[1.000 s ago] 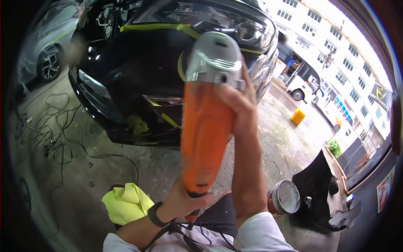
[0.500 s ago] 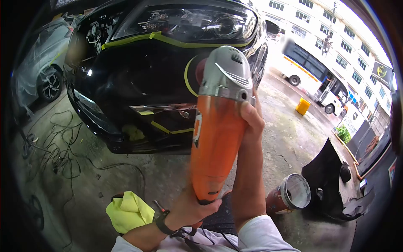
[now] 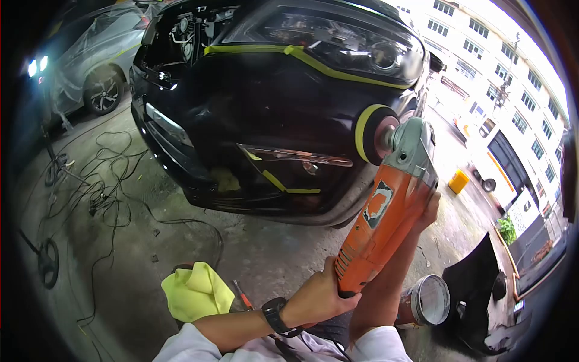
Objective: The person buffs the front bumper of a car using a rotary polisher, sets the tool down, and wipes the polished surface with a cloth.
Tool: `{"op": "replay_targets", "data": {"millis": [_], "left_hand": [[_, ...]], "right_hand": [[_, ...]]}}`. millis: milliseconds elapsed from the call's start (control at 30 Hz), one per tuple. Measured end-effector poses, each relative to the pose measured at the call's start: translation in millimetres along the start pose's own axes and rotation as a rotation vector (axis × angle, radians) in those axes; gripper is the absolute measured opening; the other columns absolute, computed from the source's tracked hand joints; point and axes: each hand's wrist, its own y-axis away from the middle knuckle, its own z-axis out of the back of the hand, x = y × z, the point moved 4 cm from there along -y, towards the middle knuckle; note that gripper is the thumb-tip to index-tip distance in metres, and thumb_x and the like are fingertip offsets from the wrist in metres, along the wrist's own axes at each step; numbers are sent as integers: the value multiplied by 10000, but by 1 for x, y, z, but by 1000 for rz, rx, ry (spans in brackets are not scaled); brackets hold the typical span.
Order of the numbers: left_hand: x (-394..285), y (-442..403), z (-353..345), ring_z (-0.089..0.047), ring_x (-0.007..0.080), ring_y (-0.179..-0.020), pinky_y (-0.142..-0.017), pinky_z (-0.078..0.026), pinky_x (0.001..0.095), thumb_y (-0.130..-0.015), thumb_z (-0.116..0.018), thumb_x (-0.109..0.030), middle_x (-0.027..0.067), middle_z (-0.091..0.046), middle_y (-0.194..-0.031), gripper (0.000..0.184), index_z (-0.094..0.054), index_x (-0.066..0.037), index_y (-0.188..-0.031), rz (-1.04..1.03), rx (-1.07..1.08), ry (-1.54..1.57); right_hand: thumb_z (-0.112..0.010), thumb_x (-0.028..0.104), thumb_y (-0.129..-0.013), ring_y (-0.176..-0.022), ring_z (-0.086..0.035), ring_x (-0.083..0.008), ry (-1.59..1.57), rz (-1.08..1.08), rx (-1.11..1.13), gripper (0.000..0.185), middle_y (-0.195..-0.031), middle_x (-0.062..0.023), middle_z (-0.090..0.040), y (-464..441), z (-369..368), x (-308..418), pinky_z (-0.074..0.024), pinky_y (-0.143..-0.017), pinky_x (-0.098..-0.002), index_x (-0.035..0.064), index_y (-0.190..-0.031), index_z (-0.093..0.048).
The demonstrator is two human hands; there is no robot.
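I hold an orange car polisher [image 3: 386, 208] with a silver metal head in both hands. My left hand [image 3: 316, 297], with a black watch on the wrist, is closed around its rear end. Near the head, my right hand [image 3: 427, 214] grips the far side, its fingers partly hidden by the tool. The yellow-and-black round polishing pad [image 3: 369, 134] is at the side of the black car bumper [image 3: 271, 108]; whether it touches, I cannot tell. Yellow masking tape [image 3: 338, 71] runs along the edge below the headlight [image 3: 338, 36].
A yellow-green cloth [image 3: 196, 292] lies at lower left, close to a red-handled tool [image 3: 242, 295]. Tangled black cables [image 3: 105, 187] spread over the floor. At right are a bucket [image 3: 433, 300], a black body panel [image 3: 476, 289] and a yellow container [image 3: 458, 181]. A plastic-covered car [image 3: 102, 54] stands behind.
Both hands have swung the polisher to the right along the bumper, and it now leans right. More of the pad's edge and the tool's side shows. The scene has shifted rightward in view.
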Motion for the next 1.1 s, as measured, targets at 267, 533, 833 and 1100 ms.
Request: {"op": "replay_targets", "data": {"millis": [267, 533, 833, 1100], "left_hand": [[23, 21, 38, -688, 304, -1078, -964, -529, 372, -790, -822, -210, 205, -672, -1207, 891, -317, 57, -1473, -182, -19, 171], [66, 60, 74, -673, 127, -794, -729, -560, 299, -786, -812, -104, 24, -697, -901, 458, -623, -9, -1192, 153, -50, 483], [80, 77, 68, -664, 104, -731, -661, -539, 286, -784, -809, -98, 19, -698, -849, 254, -672, -37, -990, 170, -105, 507], [36, 53, 34, -665, 112, -584, -534, -537, 275, -806, -811, -164, 14, -679, -743, 263, -666, -22, -973, 126, -53, 216]], "right_hand": [[-741, 401, -759, -1197, -610, -272, 470, -182, -382, 1017, -1389, -186, -565, -59, -112, -37, -485, -1018, -378, -55, -1562, -315], [-899, 208, -675, -1313, -542, -239, 323, -274, -145, 1201, -1452, -144, -524, -98, -183, -102, -395, -1138, -370, -17, -1632, -208], [-944, 286, -669, -1405, -475, -280, 409, -301, -126, 1320, -1513, -211, -478, -83, -184, -111, -329, -1190, -369, -96, -1617, -109], [-832, 371, -664, -1412, -478, -295, 381, -136, -289, 1230, -1530, -204, -458, -46, -120, -52, -332, -1193, -386, -57, -1625, -195]]}}
